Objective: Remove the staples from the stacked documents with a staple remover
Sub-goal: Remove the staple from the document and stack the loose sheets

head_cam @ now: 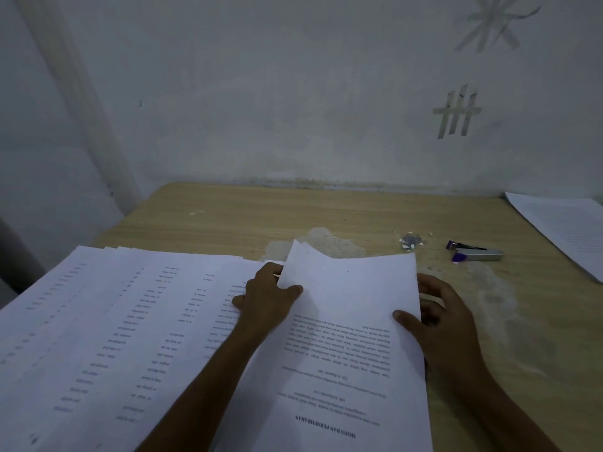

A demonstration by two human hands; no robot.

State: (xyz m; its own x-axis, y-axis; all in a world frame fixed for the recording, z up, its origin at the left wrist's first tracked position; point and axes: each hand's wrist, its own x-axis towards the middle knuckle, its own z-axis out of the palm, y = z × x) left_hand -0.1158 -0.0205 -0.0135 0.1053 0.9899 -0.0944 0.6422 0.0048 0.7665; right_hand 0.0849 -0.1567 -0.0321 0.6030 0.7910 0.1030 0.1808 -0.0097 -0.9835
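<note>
Both hands are on one document [346, 321]. Left hand [270, 295] grips its left edge, thumb on top and fingers curled under. Right hand [437, 318] pinches the right edge, thumb on the printed face and the other fingers behind. The sheets are lifted slightly at the far end and the top corner curls up. No staple is visible from this angle.

Staple remover [474, 252], purple and silver, lies on the table [228, 220], well apart from both hands, up and to the right. Neither hand is free to take it.

Risks, as judgement:
- The document overlaps the fanned stack [98, 321] on the left. If it's set down carelessly, its pages could mix with that stack.
- If one hand lets go to reach for the tool, the loose sheets could slide or splay.
- The far corner is already bent, so prying there could tear it.
- The staple heap [410, 242] sits just beyond the document. A sweep of paper could scatter it.

Count:
- 2 hands
- 1 held document, at least two sheet corners showing
- 1 fanned stack, sheet count unreadable
- 1 further paper [567, 230] at far right
- 1 staple remover
- 1 heap of staples and scraps
</note>
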